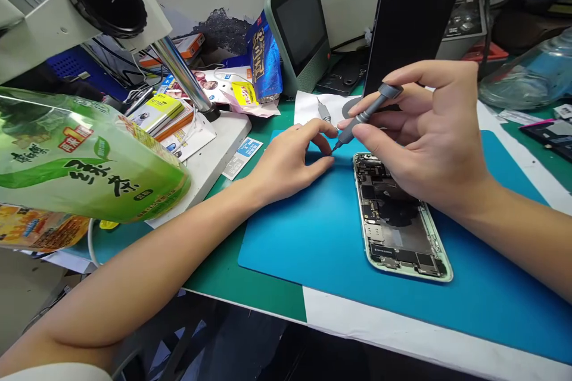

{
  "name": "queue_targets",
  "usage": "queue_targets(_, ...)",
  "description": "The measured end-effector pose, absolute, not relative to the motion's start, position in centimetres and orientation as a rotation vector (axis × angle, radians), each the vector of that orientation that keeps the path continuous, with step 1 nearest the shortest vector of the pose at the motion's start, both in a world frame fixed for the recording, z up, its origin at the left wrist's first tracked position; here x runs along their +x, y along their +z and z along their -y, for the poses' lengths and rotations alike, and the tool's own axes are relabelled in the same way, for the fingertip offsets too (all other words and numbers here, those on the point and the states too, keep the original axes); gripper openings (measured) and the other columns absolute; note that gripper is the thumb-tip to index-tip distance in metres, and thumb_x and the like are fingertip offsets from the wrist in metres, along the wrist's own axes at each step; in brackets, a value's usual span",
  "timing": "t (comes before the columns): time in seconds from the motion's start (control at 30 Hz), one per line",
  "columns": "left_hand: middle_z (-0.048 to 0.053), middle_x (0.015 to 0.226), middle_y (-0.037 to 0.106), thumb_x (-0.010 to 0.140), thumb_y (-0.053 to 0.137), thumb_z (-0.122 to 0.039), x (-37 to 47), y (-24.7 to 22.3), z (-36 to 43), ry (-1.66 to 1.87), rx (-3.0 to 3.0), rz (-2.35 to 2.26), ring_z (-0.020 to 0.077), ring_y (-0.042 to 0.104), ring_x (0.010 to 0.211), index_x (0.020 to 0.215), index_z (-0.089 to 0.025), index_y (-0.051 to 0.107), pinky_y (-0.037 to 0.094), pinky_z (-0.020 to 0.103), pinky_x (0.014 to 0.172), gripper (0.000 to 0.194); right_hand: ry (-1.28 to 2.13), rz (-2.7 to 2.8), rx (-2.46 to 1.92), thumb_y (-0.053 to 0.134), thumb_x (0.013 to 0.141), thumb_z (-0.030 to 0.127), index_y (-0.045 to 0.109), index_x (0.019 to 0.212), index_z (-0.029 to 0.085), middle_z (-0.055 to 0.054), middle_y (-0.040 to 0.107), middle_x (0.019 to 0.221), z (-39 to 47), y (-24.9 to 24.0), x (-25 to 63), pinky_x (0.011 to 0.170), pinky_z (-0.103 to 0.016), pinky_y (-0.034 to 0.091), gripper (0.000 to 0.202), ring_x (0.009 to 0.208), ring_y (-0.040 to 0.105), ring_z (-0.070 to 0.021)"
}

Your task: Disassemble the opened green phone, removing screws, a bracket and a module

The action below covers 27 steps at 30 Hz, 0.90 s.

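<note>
One screwdriver [357, 122]: slanted tip-down over the blue mat [290, 232], near the opened phone [397, 223].
Right hand [438, 131]: held the screwdriver in pinched fingers.
Left hand [290, 158]: fingers narrow at the tip; whether they gripped it could not be told.
Phone position: lay on the mat, innards exposed.
Step in hand: tip handling, apparently, away from the phone.
Next move: seemingly called for fine finger control.
Bench [250, 277]: carried the mat.

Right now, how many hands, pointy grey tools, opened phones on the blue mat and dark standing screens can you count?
Hands: 2 (left hand, right hand)
Pointy grey tools: 2 (held tool, other tool)
Opened phone on the blue mat: 1
Dark standing screens: 2 (smaller screen, larger screen)
Total: 7
</note>
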<state>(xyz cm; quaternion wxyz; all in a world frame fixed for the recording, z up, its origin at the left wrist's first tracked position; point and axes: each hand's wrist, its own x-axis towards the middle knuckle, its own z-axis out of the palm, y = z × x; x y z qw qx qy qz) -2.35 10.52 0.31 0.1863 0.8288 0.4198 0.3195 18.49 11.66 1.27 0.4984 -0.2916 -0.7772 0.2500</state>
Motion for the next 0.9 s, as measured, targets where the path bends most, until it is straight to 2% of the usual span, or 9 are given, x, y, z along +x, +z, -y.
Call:
queue_targets(0.27, -0.002, 0.097, 0.076, 0.09, 0.07, -0.01, -2.2, 0.0, -10.4, 0.922, 2.328, -1.216, 0.0132, 0.066, 0.083, 0.117, -0.019, 0.065, 0.046, 0.026, 0.076, 0.029, 0.699, 1.855, -0.722, 0.065, 0.095, 0.024, 0.034, 0.123, 0.022, -0.002, 0.059, 0.115, -11.6, 1.0, 18.8, 0.094, -0.025, 0.066, 0.042, 0.105, 0.067, -0.0083)
queue_targets(0.6, -0.002, 0.094, 0.076, 0.09, 0.071, -0.013, -2.4, -0.2, -10.5, 0.92, 2.319, -1.25, 0.0122, 0.056, 0.072, 0.119, -0.021, 0.068, 0.043, 0.028, 0.069, 0.03, 0.683, 1.829, -0.676, 0.062, 0.095, 0.017, 0.031, 0.125, 0.02, -0.001, 0.056, 0.111, -12.6, 0.8, 19.3, 0.09, -0.025, 0.067, 0.043, 0.095, 0.066, -0.005)
queue_targets(0.9, -0.001, 0.094, 0.077, 0.088, 0.072, -0.012, -2.4, -0.2, -10.5, 0.949, 2.244, -1.239, 0.0124, 0.057, 0.073, 0.123, -0.018, 0.067, 0.045, 0.027, 0.07, 0.036, 0.669, 1.813, -0.716, 0.064, 0.094, 0.018, 0.033, 0.125, 0.02, -0.001, 0.057, 0.111, -12.7, 1.0, 19.5, 0.094, -0.026, 0.066, 0.044, 0.097, 0.066, -0.0052)
